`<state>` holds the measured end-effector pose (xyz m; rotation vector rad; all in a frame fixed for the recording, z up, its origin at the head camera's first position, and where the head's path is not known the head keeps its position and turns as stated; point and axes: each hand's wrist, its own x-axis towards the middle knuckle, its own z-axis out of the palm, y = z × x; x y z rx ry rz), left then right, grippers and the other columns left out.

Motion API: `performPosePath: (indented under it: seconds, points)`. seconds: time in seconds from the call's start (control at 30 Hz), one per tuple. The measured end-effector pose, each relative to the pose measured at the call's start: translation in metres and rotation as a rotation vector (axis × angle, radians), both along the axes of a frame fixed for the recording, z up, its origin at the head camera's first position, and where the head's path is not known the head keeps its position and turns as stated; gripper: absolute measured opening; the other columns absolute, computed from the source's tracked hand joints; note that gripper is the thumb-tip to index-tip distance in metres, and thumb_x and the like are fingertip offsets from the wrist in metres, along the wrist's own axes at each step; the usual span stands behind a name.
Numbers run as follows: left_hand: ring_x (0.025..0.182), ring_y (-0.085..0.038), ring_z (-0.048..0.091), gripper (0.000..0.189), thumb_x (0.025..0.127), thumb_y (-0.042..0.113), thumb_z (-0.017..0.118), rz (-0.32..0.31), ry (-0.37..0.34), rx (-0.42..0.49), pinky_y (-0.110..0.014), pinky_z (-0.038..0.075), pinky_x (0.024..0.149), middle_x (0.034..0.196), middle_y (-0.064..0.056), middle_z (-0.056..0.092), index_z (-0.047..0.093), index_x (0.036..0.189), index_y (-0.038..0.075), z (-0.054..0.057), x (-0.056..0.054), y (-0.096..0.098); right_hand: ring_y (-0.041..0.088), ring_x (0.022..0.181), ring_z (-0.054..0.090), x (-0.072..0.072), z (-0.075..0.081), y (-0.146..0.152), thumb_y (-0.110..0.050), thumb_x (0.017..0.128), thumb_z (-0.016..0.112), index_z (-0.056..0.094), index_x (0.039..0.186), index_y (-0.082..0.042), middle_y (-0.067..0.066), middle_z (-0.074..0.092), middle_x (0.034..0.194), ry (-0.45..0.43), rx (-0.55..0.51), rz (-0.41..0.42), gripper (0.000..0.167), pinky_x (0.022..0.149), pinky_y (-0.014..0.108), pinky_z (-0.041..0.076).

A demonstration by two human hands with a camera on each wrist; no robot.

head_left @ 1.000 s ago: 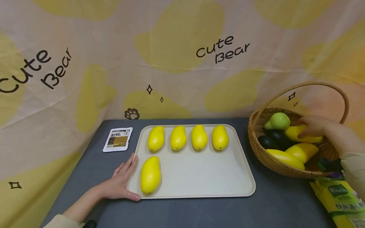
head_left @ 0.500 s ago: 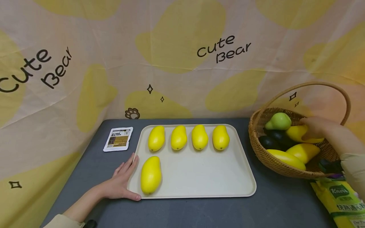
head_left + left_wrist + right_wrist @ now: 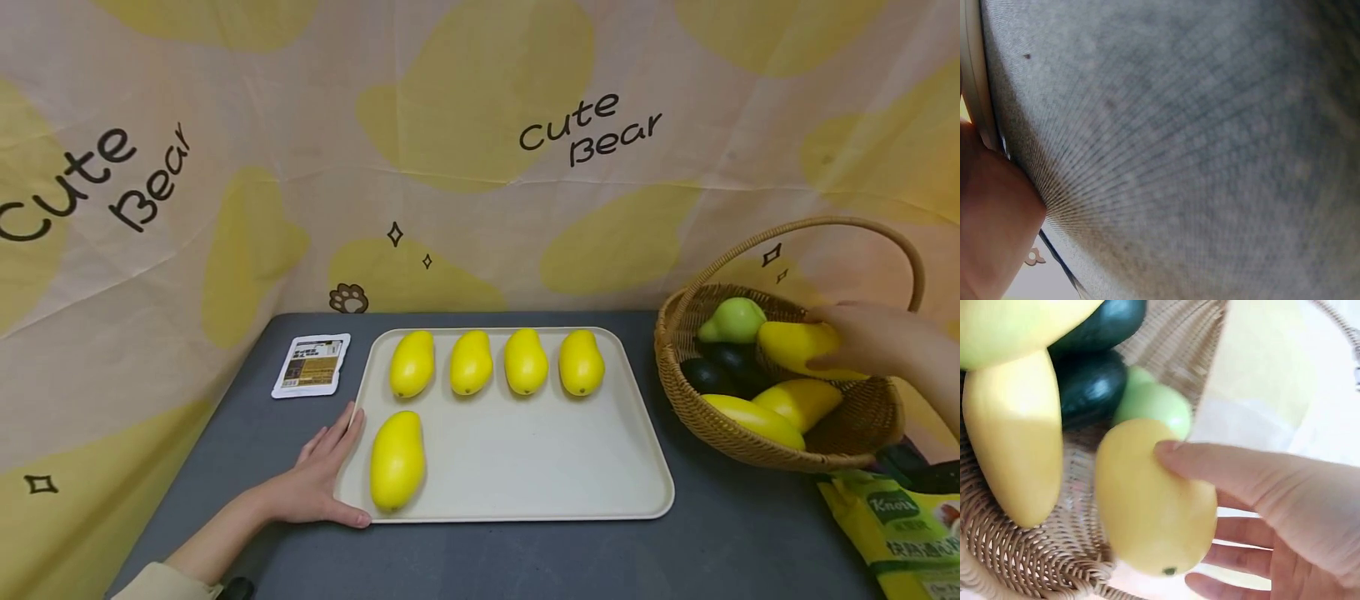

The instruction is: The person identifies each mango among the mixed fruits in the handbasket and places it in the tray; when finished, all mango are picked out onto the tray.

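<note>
My right hand (image 3: 873, 337) holds a yellow mango (image 3: 797, 343) over the right part of the wicker basket (image 3: 686, 417). The right wrist view shows the thumb pressed on the mango (image 3: 1154, 500) and the fingers reaching behind it. My left hand (image 3: 311, 483) rests at the front left corner of a cream tray (image 3: 540, 467), fingers straight along its left edge and thumb at the front edge. Several mangoes (image 3: 412, 364) form a row at the tray's back; another mango (image 3: 397, 461) lies at front left.
In the basket lie a green pear (image 3: 735, 320), dark avocados (image 3: 705, 375) and more yellow fruit (image 3: 753, 421). The basket's tall handle (image 3: 832, 222) arches over it. A yellow Knorr packet (image 3: 892, 525) lies front right; a flat white packet (image 3: 311, 367) lies left of the tray.
My right hand has taken hold of the mango in the basket and shifted it up and to the right. My left hand and the tray have stayed put.
</note>
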<state>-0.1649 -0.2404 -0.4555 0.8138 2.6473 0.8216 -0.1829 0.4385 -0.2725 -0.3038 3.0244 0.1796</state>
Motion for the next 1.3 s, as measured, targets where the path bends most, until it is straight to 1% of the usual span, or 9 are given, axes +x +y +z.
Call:
performPosePath:
  seconds: [0.17,0.27,0.43,0.6,0.77,0.87,1.0,1.1,1.3]
  points:
    - [0.143,-0.040,0.003,0.135,0.064,0.061,0.081,-0.002,0.008,0.005,-0.058,-0.002,0.106,0.160,-0.023,-0.009,0.003,0.154,-0.002,0.000,0.000,-0.001,0.038,0.074,0.056,0.026,0.003,-0.023,-0.029,0.075,0.084,0.056,0.108,0.015,0.022,0.062,0.087,0.162,-0.097,-0.027,0.062,0.066,0.049,0.046]
    - [0.143,-0.041,0.003,0.135,0.064,0.061,0.081,0.000,0.004,0.002,-0.058,-0.002,0.106,0.160,-0.023,-0.009,0.003,0.154,-0.002,0.000,0.000,0.000,0.035,0.073,0.054,0.040,0.002,-0.036,-0.041,0.080,0.079,0.055,0.117,0.012,0.026,0.060,0.091,0.205,-0.175,-0.080,0.069,0.065,0.049,0.044]
    - [0.143,-0.041,0.003,0.135,0.065,0.061,0.081,-0.001,0.001,-0.001,-0.058,-0.003,0.106,0.160,-0.023,-0.009,0.003,0.154,-0.002,-0.001,0.000,-0.001,0.052,0.095,0.051,0.059,-0.005,-0.057,-0.054,0.087,0.067,0.044,0.137,0.006,0.037,0.049,0.120,0.176,-0.348,-0.225,0.081,0.075,0.062,0.039]
    - [0.143,-0.041,0.004,0.135,0.065,0.061,0.081,-0.007,0.007,-0.004,-0.058,-0.002,0.106,0.160,-0.023,-0.009,0.002,0.154,-0.002,-0.003,-0.001,-0.002,0.048,0.107,0.050,0.071,-0.016,-0.082,-0.053,0.090,0.064,0.040,0.145,-0.002,0.032,0.053,0.125,0.114,-0.560,-0.285,0.079,0.074,0.058,0.040]
    - [0.144,-0.039,0.003,0.135,0.065,0.062,0.080,-0.001,0.005,-0.017,-0.058,-0.003,0.107,0.160,-0.022,-0.009,0.001,0.155,-0.001,-0.005,-0.003,-0.003,0.018,0.104,0.056,0.075,-0.029,-0.111,-0.044,0.094,0.062,0.038,0.147,-0.007,0.019,0.056,0.128,-0.019,-0.781,-0.241,0.068,0.074,0.038,0.047]
    - [0.144,-0.038,0.003,0.135,0.065,0.063,0.080,0.005,-0.004,-0.024,-0.057,-0.003,0.107,0.161,-0.020,-0.009,0.001,0.155,0.000,-0.005,-0.004,-0.003,0.006,0.101,0.056,0.075,-0.039,-0.131,-0.037,0.097,0.061,0.037,0.148,-0.008,0.017,0.051,0.135,-0.104,-0.925,-0.202,0.064,0.076,0.032,0.051]
    - [0.144,-0.038,0.003,0.134,0.066,0.063,0.080,0.003,-0.006,-0.027,-0.057,-0.003,0.107,0.161,-0.020,-0.010,0.001,0.155,0.000,-0.004,-0.004,-0.003,0.017,0.108,0.058,0.072,-0.054,-0.162,-0.034,0.096,0.063,0.036,0.147,-0.007,0.017,0.048,0.138,-0.192,-1.069,-0.162,0.064,0.080,0.034,0.053]
    - [0.144,-0.039,0.002,0.134,0.066,0.062,0.080,0.000,-0.010,-0.027,-0.057,-0.003,0.107,0.161,-0.021,-0.010,0.001,0.155,0.000,-0.003,-0.003,-0.002,0.027,0.112,0.057,0.066,-0.066,-0.182,-0.034,0.093,0.066,0.038,0.145,-0.006,0.017,0.049,0.137,-0.224,-1.111,-0.144,0.066,0.081,0.035,0.052]
    - [0.144,-0.040,0.002,0.134,0.066,0.061,0.080,0.005,-0.020,-0.031,-0.057,-0.003,0.108,0.160,-0.021,-0.011,0.001,0.155,-0.001,0.000,-0.002,-0.001,0.026,0.111,0.058,0.054,-0.090,-0.217,-0.039,0.087,0.072,0.043,0.142,-0.008,0.013,0.050,0.135,-0.275,-1.140,-0.146,0.069,0.081,0.034,0.052]
